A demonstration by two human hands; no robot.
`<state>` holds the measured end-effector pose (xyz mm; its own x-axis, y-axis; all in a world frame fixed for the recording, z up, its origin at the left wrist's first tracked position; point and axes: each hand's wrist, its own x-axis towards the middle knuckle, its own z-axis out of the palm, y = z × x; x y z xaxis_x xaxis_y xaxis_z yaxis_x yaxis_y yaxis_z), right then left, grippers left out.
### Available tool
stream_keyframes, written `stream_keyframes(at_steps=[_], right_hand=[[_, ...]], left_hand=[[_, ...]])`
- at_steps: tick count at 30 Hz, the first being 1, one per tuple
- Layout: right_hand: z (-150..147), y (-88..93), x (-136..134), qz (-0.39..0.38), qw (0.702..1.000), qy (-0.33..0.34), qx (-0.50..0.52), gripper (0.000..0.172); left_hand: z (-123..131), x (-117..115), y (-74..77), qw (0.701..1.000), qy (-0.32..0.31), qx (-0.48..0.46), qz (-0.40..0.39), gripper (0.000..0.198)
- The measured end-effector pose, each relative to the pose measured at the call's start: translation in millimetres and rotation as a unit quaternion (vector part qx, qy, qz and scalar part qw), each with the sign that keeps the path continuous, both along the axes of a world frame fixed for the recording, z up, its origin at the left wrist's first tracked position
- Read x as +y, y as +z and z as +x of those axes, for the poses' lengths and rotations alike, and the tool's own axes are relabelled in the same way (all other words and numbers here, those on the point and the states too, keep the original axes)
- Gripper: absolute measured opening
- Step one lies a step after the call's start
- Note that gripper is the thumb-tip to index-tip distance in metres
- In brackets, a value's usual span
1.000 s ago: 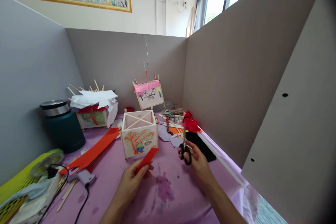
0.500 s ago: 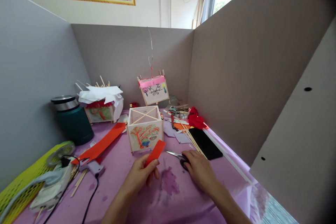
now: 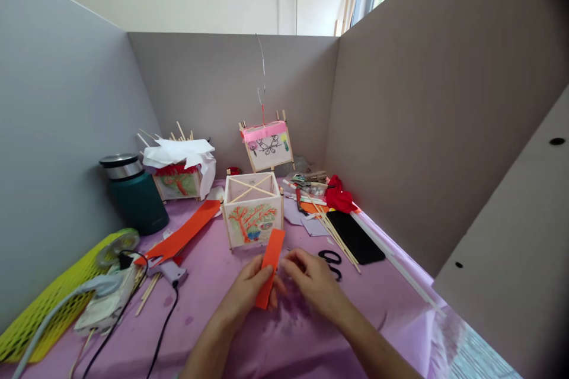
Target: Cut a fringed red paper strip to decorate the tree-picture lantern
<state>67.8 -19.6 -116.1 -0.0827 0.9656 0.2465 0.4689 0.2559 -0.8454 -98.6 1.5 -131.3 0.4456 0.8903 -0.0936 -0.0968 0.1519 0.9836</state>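
My left hand [image 3: 247, 289] pinches a short orange-red paper strip [image 3: 270, 266] and holds it upright above the purple table cover [image 3: 284, 337]. My right hand [image 3: 311, 281] is right beside it, fingertips touching the strip's right edge. Black-handled scissors [image 3: 331, 263] lie on the cover just right of my right hand, free of it. Behind the strip stands a small square lantern frame [image 3: 252, 208] of wooden sticks with a painted tree on its front panel.
A long orange paper band [image 3: 182, 237], a glue gun [image 3: 171, 272] with cable and a yellow mesh basket [image 3: 53, 302] lie left. A teal flask [image 3: 133, 192], two other lanterns [image 3: 180, 174] [image 3: 267, 145], bamboo sticks [image 3: 335, 234], a black phone [image 3: 355, 237] and grey partition walls surround the table.
My right hand laid the scissors flat on the table, let go and moved left to the strip. My left hand turned the strip more upright. The view shifted slightly down.
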Motion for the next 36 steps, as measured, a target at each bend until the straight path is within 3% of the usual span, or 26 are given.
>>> stream_keyframes(at_steps=[4,8,12,15,18,25,28,31,36], right_hand=[[-24.9,-22.1,13.2,-0.013,0.989,-0.013,0.149,0.023],[-26.1,-41.1,22.2,-0.039,0.969,0.014,0.242,0.026],[-24.4,-44.0,22.3,-0.062,0.956,0.013,0.288,0.032],[-24.6,-43.6,22.3,-0.084,0.947,0.017,0.311,0.036],[-25.0,-43.1,22.5,-0.094,0.945,0.025,0.313,0.037],[-28.6,-32.7,12.0,0.012,0.984,0.062,0.168,0.029],[-29.3,-30.4,9.0,0.021,0.988,0.087,0.128,0.028],[-28.5,-33.2,10.6,-0.001,0.985,0.081,0.152,0.031],[-24.8,-39.8,16.2,-0.006,0.971,0.007,0.240,0.029]], left_hand=[[3.6,1.0,-5.3,0.999,0.017,0.034,0.023,0.039],[3.1,1.8,-10.4,0.990,0.068,0.097,0.073,0.041],[2.2,1.6,-11.3,0.958,0.138,0.171,0.185,0.040],[2.4,1.6,-12.9,0.948,0.125,0.178,0.231,0.034],[2.3,1.9,-14.8,0.953,0.106,0.159,0.235,0.028],[-0.6,2.1,-12.6,0.955,0.177,0.125,0.200,0.035],[-2.0,2.3,-10.2,0.950,0.210,0.129,0.192,0.038],[-2.5,2.4,-8.9,0.950,0.197,0.132,0.204,0.038],[0.2,-0.3,-10.9,0.957,0.094,0.160,0.222,0.037]])
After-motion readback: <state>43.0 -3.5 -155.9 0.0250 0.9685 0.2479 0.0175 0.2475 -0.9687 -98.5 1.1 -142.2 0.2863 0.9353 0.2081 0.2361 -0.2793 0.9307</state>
